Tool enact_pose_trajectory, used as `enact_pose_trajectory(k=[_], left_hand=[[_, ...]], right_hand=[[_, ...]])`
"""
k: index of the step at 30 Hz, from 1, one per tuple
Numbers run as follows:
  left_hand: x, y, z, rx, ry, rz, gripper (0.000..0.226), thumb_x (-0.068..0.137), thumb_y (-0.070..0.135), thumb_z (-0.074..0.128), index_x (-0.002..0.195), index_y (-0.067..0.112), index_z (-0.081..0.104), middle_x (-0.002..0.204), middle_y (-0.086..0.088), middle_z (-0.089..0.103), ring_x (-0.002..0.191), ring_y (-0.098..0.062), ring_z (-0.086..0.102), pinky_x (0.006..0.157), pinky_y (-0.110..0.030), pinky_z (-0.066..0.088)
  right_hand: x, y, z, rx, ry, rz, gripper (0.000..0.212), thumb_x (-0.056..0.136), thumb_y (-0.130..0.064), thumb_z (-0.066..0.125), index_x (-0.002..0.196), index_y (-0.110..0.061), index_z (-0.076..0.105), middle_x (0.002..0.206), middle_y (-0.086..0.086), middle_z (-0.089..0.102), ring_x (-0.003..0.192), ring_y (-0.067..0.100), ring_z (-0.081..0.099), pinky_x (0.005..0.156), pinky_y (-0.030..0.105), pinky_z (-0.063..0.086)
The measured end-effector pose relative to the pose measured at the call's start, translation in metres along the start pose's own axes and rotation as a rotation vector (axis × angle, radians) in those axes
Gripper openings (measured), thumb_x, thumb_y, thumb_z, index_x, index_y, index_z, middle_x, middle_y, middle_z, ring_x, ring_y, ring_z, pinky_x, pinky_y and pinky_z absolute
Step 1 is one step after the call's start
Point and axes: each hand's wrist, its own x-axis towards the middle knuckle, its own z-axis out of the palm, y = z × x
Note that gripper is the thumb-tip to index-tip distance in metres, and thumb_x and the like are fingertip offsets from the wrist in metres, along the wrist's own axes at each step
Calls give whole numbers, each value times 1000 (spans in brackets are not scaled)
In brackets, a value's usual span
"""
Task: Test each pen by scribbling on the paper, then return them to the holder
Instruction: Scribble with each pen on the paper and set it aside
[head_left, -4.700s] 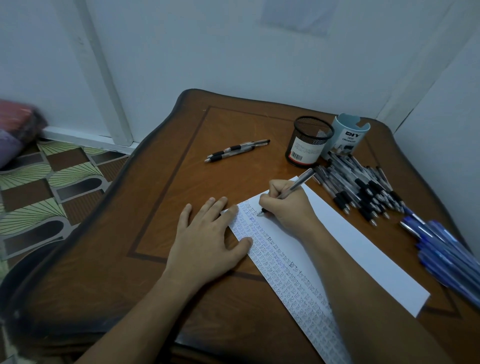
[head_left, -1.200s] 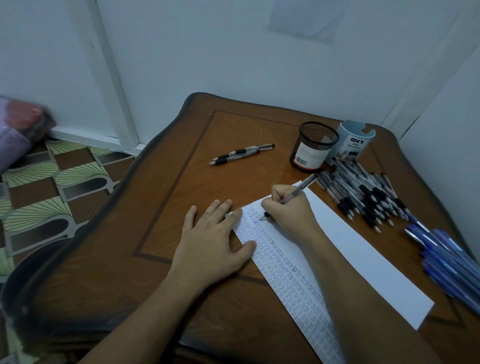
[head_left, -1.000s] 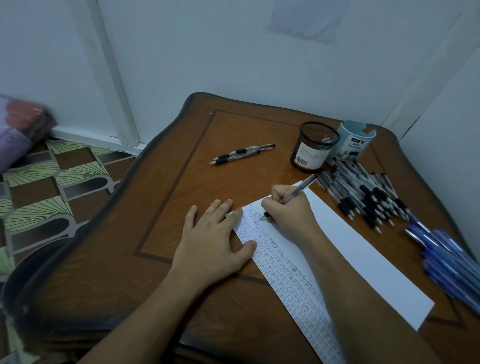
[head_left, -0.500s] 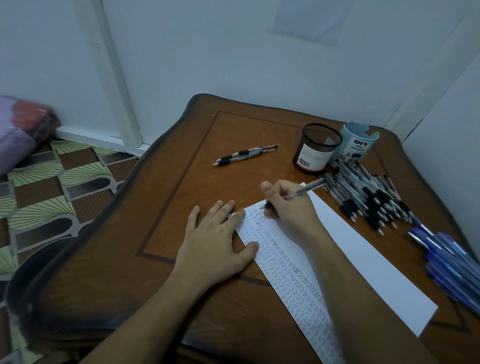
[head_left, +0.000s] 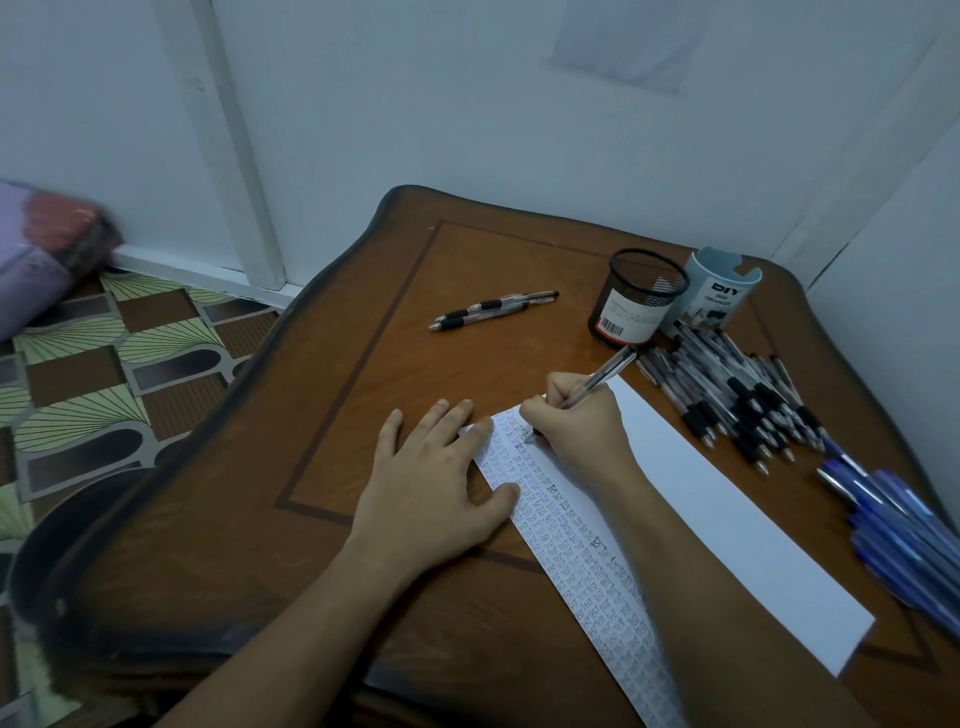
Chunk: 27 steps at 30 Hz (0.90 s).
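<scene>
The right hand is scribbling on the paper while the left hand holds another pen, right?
Not quite: the head view shows the left hand holding nothing; it lies flat on the edge of the paper. The right hand is scribbling with its pen.

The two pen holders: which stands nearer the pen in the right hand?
The black mesh holder with the barcode label: the back end of the held pen almost reaches its base. The blue DIY organizer stands farther right.

The right hand (head_left: 574, 423) grips a pen (head_left: 597, 382), tip on the paper (head_left: 675, 499). The left hand (head_left: 431, 488) presses flat on the paper's left edge, mid-table (head_left: 337, 415).
</scene>
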Motion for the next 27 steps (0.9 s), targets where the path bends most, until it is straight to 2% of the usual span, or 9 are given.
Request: enact_pose_trajectory(k=[5, 14, 16, 18, 20, 23, 25, 27], left_hand=[[0, 0, 0, 15, -6, 2, 91, 71, 78, 10, 150, 37, 28, 162, 11, 16, 150, -6, 4, 120, -46, -4], [0, 0, -1, 2, -3, 4, 91, 71, 78, 10, 151, 37, 29, 162, 12, 16, 150, -6, 4, 120, -46, -5], [0, 0, -2, 5, -3, 2, 91, 71, 78, 10, 150, 37, 29, 162, 12, 16, 150, -6, 5, 120, -45, -4], [0, 0, -2, -1, -4, -1, 92, 70, 77, 10, 150, 37, 30, 162, 12, 16, 150, -6, 5, 120, -45, -5], [0, 0, -3, 9, -14, 3, 91, 71, 78, 10, 151, 38, 28, 163, 12, 15, 150, -6, 3, 120, -45, -6], [0, -2, -3, 19, -26, 0, 92, 71, 78, 9, 152, 38, 25, 163, 13, 13, 149, -5, 2, 120, -44, -7], [0, -1, -3, 16, -26, -5, 93, 70, 78, 9, 152, 38, 25, 163, 14, 13, 149, -4, 2, 120, -43, -7], [0, 0, -3, -1, -25, -10, 93, 69, 78, 10, 152, 38, 26, 163, 13, 14, 149, -5, 3, 120, -43, -7]], right_hand=[[0, -3, 0, -34, 11, -15, 49, 75, -1, 62, 51, -23, 25, 51, -5, 23, 52, 12, 27, 54, 30, 25], [1, -1, -2, -92, 5, -28, 48, 79, 0, 61, 52, -21, 28, 48, -7, 26, 48, 7, 29, 49, 24, 28], [3, -2, -3, 11, 24, 21, 47, 83, 5, 60, 53, -18, 32, 45, -8, 33, 43, 6, 37, 45, 21, 35], [7, -5, -10, 218, 131, 115, 39, 89, 5, 55, 58, -14, 41, 46, -5, 43, 42, 9, 45, 42, 21, 39], [11, -9, -19, 428, 232, 211, 36, 96, -5, 52, 62, -13, 45, 49, 0, 49, 46, 13, 47, 45, 23, 38], [10, -11, -28, 653, 225, 285, 47, 105, -32, 47, 61, -16, 44, 49, 2, 45, 49, 14, 42, 52, 27, 30], [8, -12, -34, 612, 190, 290, 47, 104, -49, 39, 73, -15, 49, 45, 0, 38, 44, 13, 36, 48, 24, 26], [6, -16, -41, 486, 136, 227, 43, 104, -53, 33, 97, -16, 54, 42, -2, 36, 40, 11, 34, 42, 23, 27]])
